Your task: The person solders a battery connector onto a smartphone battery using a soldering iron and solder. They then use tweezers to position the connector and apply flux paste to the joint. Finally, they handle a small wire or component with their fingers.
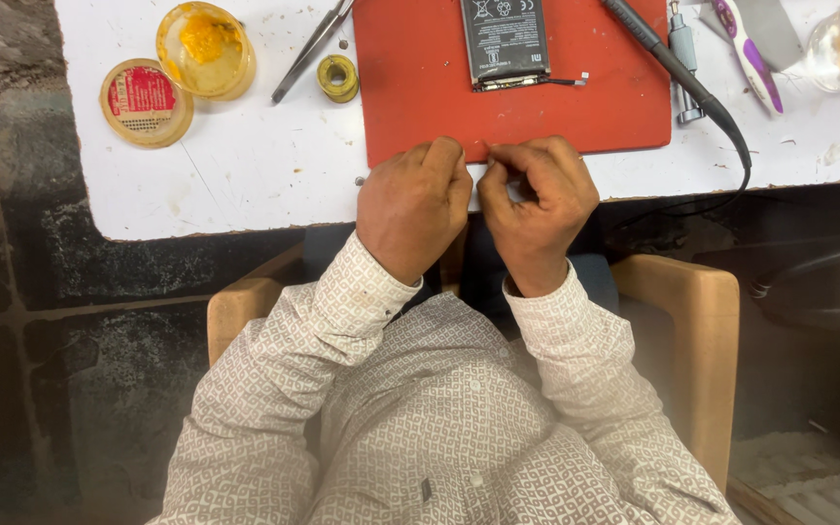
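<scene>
We are taking the red mat (420,97) as our landmark. Far left of it, 2 round tins are sitting on the white desk (245,185): a lid (145,101) and an open tin of yellow paste (206,47). Tweezers (309,49) and a solder spool (338,78) are lying just left of it. At its near edge, our left hand (415,206) and right hand (537,199) are curling together, fingertips pinching something too small to identify. A phone battery (505,41) is resting on the mat; a soldering iron (678,68) is crossing its right corner.
</scene>
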